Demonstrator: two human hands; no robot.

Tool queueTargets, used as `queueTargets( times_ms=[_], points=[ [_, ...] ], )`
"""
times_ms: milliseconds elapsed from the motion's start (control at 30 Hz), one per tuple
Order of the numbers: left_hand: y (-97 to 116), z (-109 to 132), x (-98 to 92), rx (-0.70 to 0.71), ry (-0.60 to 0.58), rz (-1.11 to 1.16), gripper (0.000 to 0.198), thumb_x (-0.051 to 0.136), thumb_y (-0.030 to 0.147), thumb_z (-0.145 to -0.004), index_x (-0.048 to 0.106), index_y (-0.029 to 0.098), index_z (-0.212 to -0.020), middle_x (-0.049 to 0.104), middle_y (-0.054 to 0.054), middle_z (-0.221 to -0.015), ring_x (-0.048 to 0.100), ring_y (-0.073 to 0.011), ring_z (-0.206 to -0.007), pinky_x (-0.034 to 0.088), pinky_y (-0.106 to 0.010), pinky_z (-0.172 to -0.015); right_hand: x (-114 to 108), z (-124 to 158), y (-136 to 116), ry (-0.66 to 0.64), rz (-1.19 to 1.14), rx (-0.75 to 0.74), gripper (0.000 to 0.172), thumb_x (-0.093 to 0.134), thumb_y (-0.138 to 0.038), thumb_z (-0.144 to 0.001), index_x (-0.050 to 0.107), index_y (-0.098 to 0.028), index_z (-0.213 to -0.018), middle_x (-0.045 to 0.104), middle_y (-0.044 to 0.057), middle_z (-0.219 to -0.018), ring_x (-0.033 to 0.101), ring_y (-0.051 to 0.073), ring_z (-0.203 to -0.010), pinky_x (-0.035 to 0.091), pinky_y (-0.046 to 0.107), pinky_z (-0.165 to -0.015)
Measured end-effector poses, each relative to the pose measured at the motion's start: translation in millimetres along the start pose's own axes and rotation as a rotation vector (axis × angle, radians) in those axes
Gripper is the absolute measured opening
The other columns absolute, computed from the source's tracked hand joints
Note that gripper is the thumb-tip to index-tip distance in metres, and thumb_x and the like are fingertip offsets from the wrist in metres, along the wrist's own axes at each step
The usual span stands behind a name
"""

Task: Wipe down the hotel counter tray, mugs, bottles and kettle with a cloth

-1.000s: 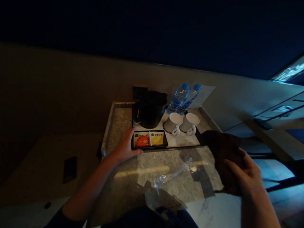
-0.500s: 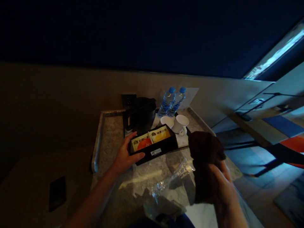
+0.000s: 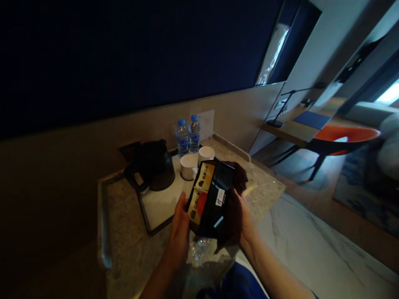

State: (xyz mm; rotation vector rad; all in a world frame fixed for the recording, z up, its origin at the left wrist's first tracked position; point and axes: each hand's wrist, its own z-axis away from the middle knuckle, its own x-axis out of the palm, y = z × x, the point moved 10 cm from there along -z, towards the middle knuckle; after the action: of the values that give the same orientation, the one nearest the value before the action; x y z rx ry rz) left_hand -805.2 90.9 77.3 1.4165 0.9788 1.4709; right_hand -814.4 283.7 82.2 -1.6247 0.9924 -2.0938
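A black box point(image 3: 207, 207) with yellow and red tea packets point(image 3: 200, 195) is tilted up in front of me, its white label facing right. My left hand point(image 3: 180, 222) grips its lower left end. On the right, my right hand point(image 3: 245, 218) holds a dark brown cloth point(image 3: 232, 220) against the box's side. Just behind the box stand two white cups point(image 3: 188, 167) on a tray point(image 3: 158, 207). A black kettle point(image 3: 156, 166) is at the tray's left, and two water bottles point(image 3: 182, 138) with blue caps stand at the back.
Clear crumpled plastic point(image 3: 199, 249) lies on the stone counter point(image 3: 120, 220) below the box. The counter has a raised rim at left. To the right are a desk point(image 3: 288, 128) with a lamp and an orange chair point(image 3: 346, 135).
The box has been lifted and turned on end. My right hand has brought the brown cloth to its side. The view has shifted to the right, showing more of the room.
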Motion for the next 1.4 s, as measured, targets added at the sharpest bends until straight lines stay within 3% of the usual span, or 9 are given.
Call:
queueTargets(
  times_ms=[133,267,433,533,667,933,1133,1267,1400],
  points=[
    [-12.1,6.7,20.4,-0.240,-0.007,0.175,0.059,0.080,0.059,-0.061,0.069,0.021,-0.104,0.070,-0.007,-0.115,0.062,-0.0303,-0.114,0.051,-0.039,-0.096,-6.0,15.1,16.2,0.108,-0.042,0.103,0.048,0.081,-0.038,-0.066,0.062,-0.023,-0.108,0.076,-0.001,-0.090,0.072,0.024,-0.088,0.059,0.040,-0.081],
    [-26.6,23.3,36.8,-0.429,-0.014,0.359,0.055,0.085,0.062,-0.048,0.073,0.021,-0.083,0.075,-0.004,-0.083,0.071,-0.0291,-0.089,0.059,-0.037,-0.079,-2.5,25.2,13.3,0.090,0.024,0.119,0.053,0.084,-0.039,-0.058,0.062,-0.025,-0.105,0.076,-0.001,-0.092,0.071,0.023,-0.092,0.059,0.036,-0.081],
    [-33.7,32.5,24.3,-0.501,0.061,0.430,0.056,0.090,0.054,-0.042,0.074,0.021,-0.083,0.074,-0.002,-0.078,0.070,-0.0212,-0.070,0.059,-0.029,-0.063,8.8,-1.7,-61.2,-0.072,0.485,-0.235,0.042,0.077,-0.039,-0.066,0.063,-0.024,-0.103,0.073,0.000,-0.095,0.069,0.021,-0.082,0.058,0.033,-0.075],
    [-31.8,33.3,21.3,-0.532,0.131,0.454,0.041,0.085,0.047,-0.059,0.073,0.017,-0.085,0.074,-0.003,-0.080,0.067,-0.0155,-0.061,0.056,-0.023,-0.055,53.5,-1.3,-108.6,-0.333,0.932,-0.644,0.033,0.064,-0.025,-0.074,0.063,-0.021,-0.107,0.067,0.007,-0.115,0.064,0.024,-0.102,0.053,0.040,-0.092],
    [-15.4,23.6,22.6,-0.481,0.212,0.509,0.025,0.052,0.032,-0.093,0.070,0.015,-0.096,0.075,-0.005,-0.085,0.069,-0.0149,-0.069,0.057,-0.024,-0.066,101.5,39.1,-93.4,-0.765,1.453,-0.853,0.030,0.046,-0.007,-0.077,0.064,-0.016,-0.100,0.053,0.014,-0.137,0.055,0.026,-0.119,0.047,0.046,-0.101],
    [4.8,9.0,-4.5,-0.400,0.344,0.482,0.028,0.044,0.030,-0.098,0.063,0.012,-0.109,0.075,-0.007,-0.083,0.069,-0.0166,-0.068,0.054,-0.025,-0.060,91.7,109.3,-53.2,-1.088,1.720,-0.783,0.043,0.045,-0.009,-0.084,0.062,-0.024,-0.121,0.053,0.012,-0.136,0.059,0.025,-0.110,0.054,0.040,-0.091],
    [-9.6,34.2,12.0,-0.405,0.155,0.342,0.061,0.076,0.037,-0.077,0.054,0.017,-0.130,0.073,-0.009,-0.106,0.069,-0.0251,-0.099,0.054,-0.033,-0.088,90.4,42.5,-95.9,-0.712,1.620,-0.885,0.030,0.045,-0.011,-0.084,0.067,-0.017,-0.104,0.052,0.017,-0.135,0.056,0.030,-0.115,0.052,0.047,-0.093],
    [-17.2,52.9,26.7,-0.504,0.001,0.297,0.064,0.083,0.042,-0.066,0.064,0.016,-0.121,0.074,-0.009,-0.101,0.065,-0.0288,-0.109,0.051,-0.034,-0.095,72.2,-8.0,-114.3,-0.668,1.202,-0.585,0.024,0.054,-0.023,-0.080,0.066,-0.018,-0.100,0.068,0.010,-0.108,0.064,0.025,-0.099,0.053,0.041,-0.089],
    [-29.9,61.7,38.5,-0.664,-0.119,0.342,0.055,0.077,0.045,-0.073,0.067,0.015,-0.119,0.076,-0.008,-0.095,0.069,-0.0279,-0.098,0.053,-0.036,-0.092,63.4,-28.0,-90.7,-0.813,1.064,-0.236,0.025,0.064,-0.036,-0.075,0.068,-0.020,-0.094,0.071,0.003,-0.084,0.066,0.021,-0.079,0.056,0.033,-0.073]
  ],
)
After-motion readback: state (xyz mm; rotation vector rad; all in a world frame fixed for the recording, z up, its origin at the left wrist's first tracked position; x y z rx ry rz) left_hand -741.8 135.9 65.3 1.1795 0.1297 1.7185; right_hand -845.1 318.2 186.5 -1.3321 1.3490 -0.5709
